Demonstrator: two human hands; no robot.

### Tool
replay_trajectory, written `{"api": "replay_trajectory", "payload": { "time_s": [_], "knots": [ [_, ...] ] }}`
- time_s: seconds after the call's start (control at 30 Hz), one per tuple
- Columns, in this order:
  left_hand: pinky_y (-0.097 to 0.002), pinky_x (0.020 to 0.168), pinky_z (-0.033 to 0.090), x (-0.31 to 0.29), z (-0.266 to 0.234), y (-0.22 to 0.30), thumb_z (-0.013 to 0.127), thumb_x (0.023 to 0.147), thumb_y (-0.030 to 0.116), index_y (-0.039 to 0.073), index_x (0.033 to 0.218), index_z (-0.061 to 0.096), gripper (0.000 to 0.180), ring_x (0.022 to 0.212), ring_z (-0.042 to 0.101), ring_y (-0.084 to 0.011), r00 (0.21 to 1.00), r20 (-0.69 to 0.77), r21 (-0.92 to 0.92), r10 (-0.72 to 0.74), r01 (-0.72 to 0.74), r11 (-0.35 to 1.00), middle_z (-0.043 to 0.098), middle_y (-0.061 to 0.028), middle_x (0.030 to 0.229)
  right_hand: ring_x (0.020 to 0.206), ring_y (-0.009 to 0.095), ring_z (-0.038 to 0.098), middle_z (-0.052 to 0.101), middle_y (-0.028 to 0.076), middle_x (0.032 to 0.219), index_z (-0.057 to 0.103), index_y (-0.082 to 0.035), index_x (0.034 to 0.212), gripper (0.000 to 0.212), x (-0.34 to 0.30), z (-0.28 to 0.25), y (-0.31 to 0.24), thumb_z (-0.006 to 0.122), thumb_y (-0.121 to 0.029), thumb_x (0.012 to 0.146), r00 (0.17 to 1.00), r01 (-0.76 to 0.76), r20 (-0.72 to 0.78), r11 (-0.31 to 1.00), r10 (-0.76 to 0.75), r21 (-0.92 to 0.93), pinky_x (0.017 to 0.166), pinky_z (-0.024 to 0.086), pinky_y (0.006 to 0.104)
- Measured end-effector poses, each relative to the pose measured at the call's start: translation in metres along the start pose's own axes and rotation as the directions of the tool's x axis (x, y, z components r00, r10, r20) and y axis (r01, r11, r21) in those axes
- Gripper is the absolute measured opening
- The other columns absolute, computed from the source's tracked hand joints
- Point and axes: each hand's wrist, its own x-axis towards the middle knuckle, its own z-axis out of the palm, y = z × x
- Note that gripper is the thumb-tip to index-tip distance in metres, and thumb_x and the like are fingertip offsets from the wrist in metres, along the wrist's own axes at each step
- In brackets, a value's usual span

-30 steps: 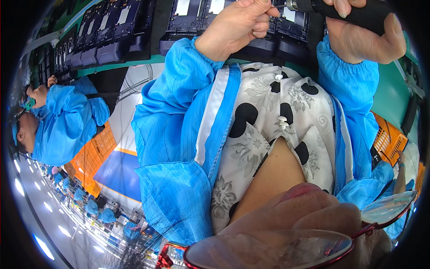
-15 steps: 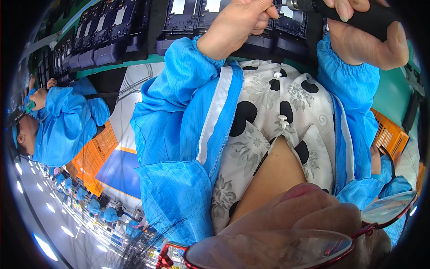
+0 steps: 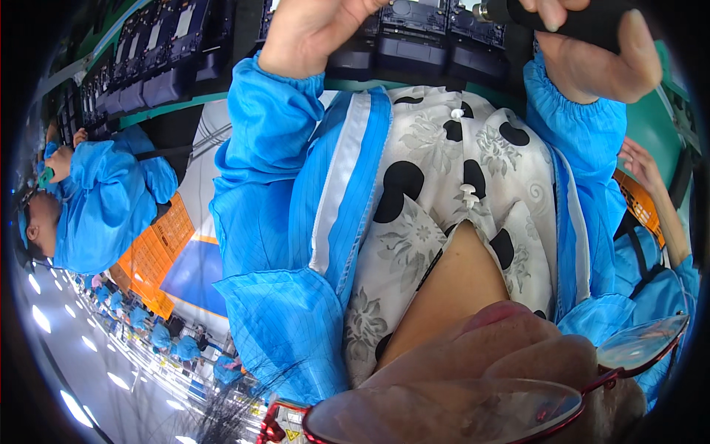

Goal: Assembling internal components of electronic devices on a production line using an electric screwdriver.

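My right hand is wrapped round the black body of a screwdriver. Its metal nose points left, over a row of dark plastic housings with fittings inside. My left hand is to the left of the tool, above the housings and apart from the screwdriver. The upper edge cuts off most of its fingertips, so what they hold, if anything, is hidden. One housing lies between my two hands, and another housing is just below the screwdriver's nose.
More dark housings line the bench to the left. A co-worker in a blue smock sits there beside an orange crate. On the right, another person's bare arm reaches up near a second orange crate.
My left hand has moved left and up, away from the screwdriver's tip. My right hand still grips the tool, almost in place. The person on the right has raised an arm.
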Motion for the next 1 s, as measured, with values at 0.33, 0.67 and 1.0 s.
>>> {"api": "replay_trajectory", "payload": {
  "time_s": [0.33, 0.67, 1.0],
  "knots": [
    [-0.0317, 0.084, 0.063, 0.003, -0.014, -0.033, 0.052, 0.107, 0.007, -0.004, 0.121, 0.060, 0.019, 0.091, 0.074, -0.0230, 0.997, -0.079, -0.110, -0.022, 0.013, 0.994, 0.072, -0.0141, 0.105, 0.057, 0.016, 0.058, 0.059, 0.006, 0.076, 0.058, -0.006, 0.111, 0.032, -0.060, -0.004, 0.040, 0.066, -0.032, 0.094, 0.962, -0.230, -0.160, 0.973, 0.222, -0.035, 0.059, 0.050, 0.0324],
    [-0.0291, 0.077, 0.063, -0.033, -0.039, 0.005, 0.057, 0.108, 0.018, 0.000, 0.115, 0.065, 0.021, 0.081, 0.072, -0.0181, 0.995, -0.078, -0.113, 0.054, -0.063, 0.992, 0.072, -0.0085, 0.098, 0.056, 0.017, 0.058, 0.059, 0.006, 0.075, 0.058, -0.005, 0.108, 0.032, -0.035, 0.031, 0.049, 0.071, -0.028, 0.091, 0.964, -0.252, -0.081, 0.968, 0.252, 0.011, 0.057, 0.050, 0.0320],
    [-0.0279, 0.078, 0.059, -0.020, -0.026, -0.004, 0.058, 0.106, 0.014, -0.003, 0.124, 0.063, 0.025, 0.083, 0.069, -0.0175, 0.997, -0.076, -0.078, 0.030, -0.036, 0.996, 0.070, -0.0079, 0.097, 0.055, 0.017, 0.058, 0.059, 0.007, 0.073, 0.057, -0.003, 0.105, 0.032, -0.039, 0.022, 0.054, 0.075, -0.023, 0.088, 0.946, -0.315, -0.111, 0.945, 0.305, -0.089, 0.056, 0.050, 0.0316]
  ]
}}
